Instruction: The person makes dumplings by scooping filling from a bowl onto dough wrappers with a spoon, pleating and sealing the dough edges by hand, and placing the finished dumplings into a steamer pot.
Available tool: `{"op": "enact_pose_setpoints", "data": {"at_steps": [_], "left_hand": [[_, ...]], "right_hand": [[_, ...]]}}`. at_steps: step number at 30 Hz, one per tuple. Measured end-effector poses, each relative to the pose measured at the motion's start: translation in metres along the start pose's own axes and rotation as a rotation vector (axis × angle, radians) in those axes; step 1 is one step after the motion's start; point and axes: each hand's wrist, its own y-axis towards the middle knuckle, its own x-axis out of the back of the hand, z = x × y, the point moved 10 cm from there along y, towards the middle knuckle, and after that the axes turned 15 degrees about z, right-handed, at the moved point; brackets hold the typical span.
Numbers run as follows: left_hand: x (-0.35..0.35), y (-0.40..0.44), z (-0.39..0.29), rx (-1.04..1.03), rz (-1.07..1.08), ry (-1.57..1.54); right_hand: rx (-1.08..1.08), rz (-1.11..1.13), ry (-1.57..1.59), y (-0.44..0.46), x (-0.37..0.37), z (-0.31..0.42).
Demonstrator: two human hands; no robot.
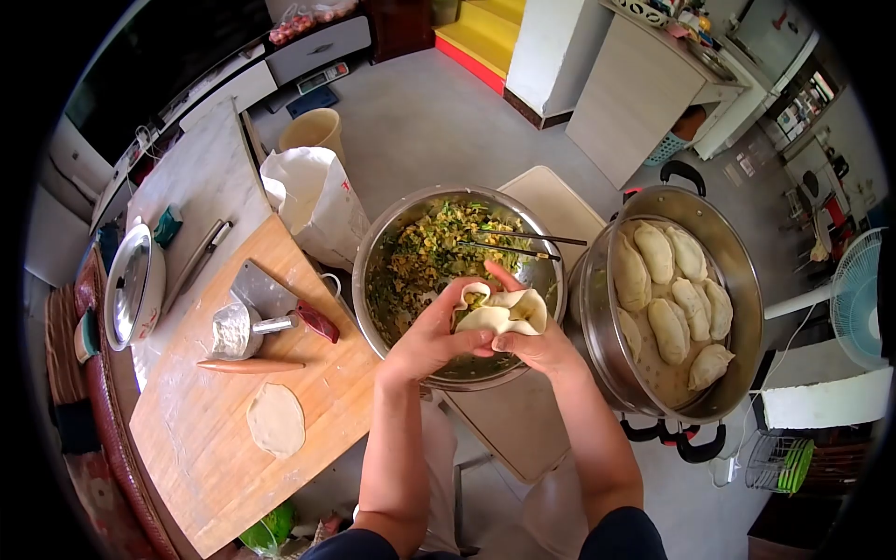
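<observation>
Between my two hands, above a steel bowl [366, 280], is a dumpling [504, 314] of white dough, partly folded, with green filling showing in its openings. My left hand [434, 331] is wrapped round its left side, thumb along the lower edge. My right hand [541, 347] pinches the dough's lower right edge. Chopped green and yellow filling [420, 245] lies in the bowl. A pair of chopsticks [523, 247] rests in it, their ends over the right rim. The undersides of the dough and some fingertips are hidden.
Right stands a steamer pot [747, 308] with several filled dumplings [667, 329]. On the wooden board [345, 401] at left are a round wrapper [276, 420], a flour scoop [235, 331], a rolling pin [250, 366] and a dough scraper [263, 287]. A flour bag [322, 210] stands behind the bowl.
</observation>
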Motion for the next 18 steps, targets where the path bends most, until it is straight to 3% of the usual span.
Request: {"op": "enact_pose_setpoints", "data": {"at_steps": [6, 9, 13, 18], "left_hand": [[0.009, -0.011, -0.012, 0.240, -0.016, 0.479], [-0.011, -0.010, -0.045, -0.252, 0.287, 0.538], [0.009, -0.027, -0.025, -0.069, 0.217, 0.045], [0.029, -0.027, -0.021, -0.161, 0.176, 0.096]], "right_hand": [[-0.094, -0.019, 0.078, -0.003, -0.005, -0.019], [-0.047, -0.037, 0.058, -0.005, 0.002, -0.015], [0.038, 0.017, 0.122, -0.009, 0.002, -0.003], [0.045, 0.050, 0.132, -0.010, 0.004, 0.001]]}}
